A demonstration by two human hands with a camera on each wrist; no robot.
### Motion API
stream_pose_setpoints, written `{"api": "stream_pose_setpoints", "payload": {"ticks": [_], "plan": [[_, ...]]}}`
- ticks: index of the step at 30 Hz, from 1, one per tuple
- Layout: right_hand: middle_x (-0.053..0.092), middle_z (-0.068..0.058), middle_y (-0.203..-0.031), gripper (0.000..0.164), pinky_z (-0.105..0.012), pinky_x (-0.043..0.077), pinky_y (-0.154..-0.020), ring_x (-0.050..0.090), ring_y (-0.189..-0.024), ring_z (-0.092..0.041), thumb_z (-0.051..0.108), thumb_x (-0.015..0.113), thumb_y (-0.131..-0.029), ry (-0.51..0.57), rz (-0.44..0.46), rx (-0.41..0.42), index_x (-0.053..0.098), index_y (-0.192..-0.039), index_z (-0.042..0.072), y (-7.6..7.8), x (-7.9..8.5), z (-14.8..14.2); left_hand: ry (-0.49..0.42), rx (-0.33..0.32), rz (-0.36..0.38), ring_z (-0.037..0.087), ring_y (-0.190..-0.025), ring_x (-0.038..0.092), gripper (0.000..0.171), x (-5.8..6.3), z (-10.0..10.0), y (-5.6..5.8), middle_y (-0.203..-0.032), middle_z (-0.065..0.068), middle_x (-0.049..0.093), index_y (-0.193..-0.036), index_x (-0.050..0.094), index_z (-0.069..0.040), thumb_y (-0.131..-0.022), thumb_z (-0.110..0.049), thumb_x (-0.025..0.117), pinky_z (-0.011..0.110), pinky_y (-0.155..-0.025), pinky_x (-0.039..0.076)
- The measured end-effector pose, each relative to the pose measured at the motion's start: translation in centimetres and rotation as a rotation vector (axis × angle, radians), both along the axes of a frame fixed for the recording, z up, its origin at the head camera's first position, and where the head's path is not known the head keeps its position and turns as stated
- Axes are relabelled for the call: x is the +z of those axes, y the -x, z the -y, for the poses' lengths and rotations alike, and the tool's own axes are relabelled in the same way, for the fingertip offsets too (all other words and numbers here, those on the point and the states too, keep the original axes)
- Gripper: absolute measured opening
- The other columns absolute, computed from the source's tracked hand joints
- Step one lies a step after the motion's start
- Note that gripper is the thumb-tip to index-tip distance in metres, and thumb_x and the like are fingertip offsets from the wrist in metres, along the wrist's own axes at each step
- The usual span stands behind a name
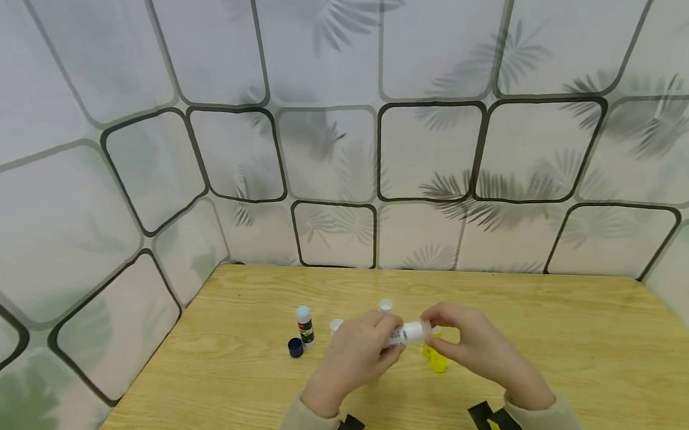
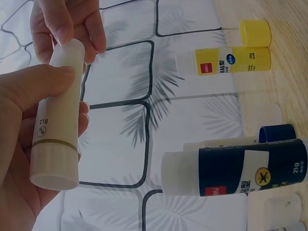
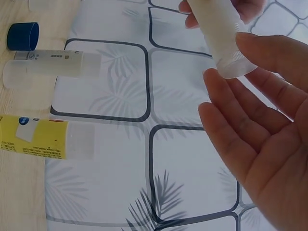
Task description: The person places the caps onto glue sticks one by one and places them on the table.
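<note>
A white glue stick is held sideways above the table between both hands. My left hand grips its body, with the thumb lying along the printed side in the left wrist view. My right hand pinches the ribbed translucent end of that glue stick with thumb and fingertips. Behind the hands, left of them, a dark blue glue stick stands uncapped, its dark blue cap beside it. A yellow glue stick stands with its translucent top bare, near a yellow cap; my right hand partly covers it in the head view.
Another white glue stick stands on the table among the others. White tops show behind my left hand. The wooden table ends at a patterned curtain along the back and sides.
</note>
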State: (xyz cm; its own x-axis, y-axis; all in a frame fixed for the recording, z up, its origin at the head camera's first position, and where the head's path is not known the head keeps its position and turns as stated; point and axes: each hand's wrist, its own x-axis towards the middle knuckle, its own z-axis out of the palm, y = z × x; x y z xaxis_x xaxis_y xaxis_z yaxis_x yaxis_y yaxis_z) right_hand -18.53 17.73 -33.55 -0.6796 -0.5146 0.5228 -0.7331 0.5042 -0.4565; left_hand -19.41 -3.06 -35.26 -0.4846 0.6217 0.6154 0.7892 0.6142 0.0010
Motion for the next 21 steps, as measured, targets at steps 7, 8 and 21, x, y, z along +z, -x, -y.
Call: {"api": "stream_pose_setpoints", "payload": {"ticks": [7, 8, 21], "plan": [[0.062, -0.002, -0.092, 0.028, -0.033, 0.049, -0.070, 0.059, -0.082, -0.015, -0.003, 0.070, -0.071, 0.074, -0.052, 0.012, 0.061, -0.098, 0.004, -0.06, 0.04, 0.09, -0.044, -0.023, -0.025, 0.006, -0.067, 0.053, 0.023, 0.17, 0.07, -0.07, -0.084, -0.001, 0.059, -0.095, 0.059, -0.010, -0.077, -0.022, 0.068, 0.016, -0.058, 0.045], [0.062, -0.003, -0.092, 0.028, -0.033, 0.049, -0.070, 0.060, -0.082, -0.014, -0.003, 0.070, -0.071, 0.090, -0.053, 0.016, 0.061, -0.098, 0.003, -0.07, 0.03, 0.07, -0.051, -0.026, -0.030, 0.007, -0.067, 0.053, 0.023, 0.20, 0.06, -0.08, -0.084, -0.001, 0.059, -0.094, 0.059, -0.010, -0.077, -0.022, 0.068, 0.016, -0.059, 0.045], [0.064, -0.003, -0.093, 0.028, -0.029, 0.050, -0.069, 0.060, -0.082, -0.010, -0.002, 0.069, -0.071, 0.205, 0.026, -0.008, 0.063, -0.098, 0.002, -0.22, -0.09, 0.25, -0.130, -0.053, -0.076, 0.008, -0.069, 0.054, 0.022, 0.74, -0.08, -0.45, -0.082, 0.000, 0.061, -0.091, 0.059, -0.008, -0.075, -0.019, 0.070, 0.018, -0.061, 0.046]]}}
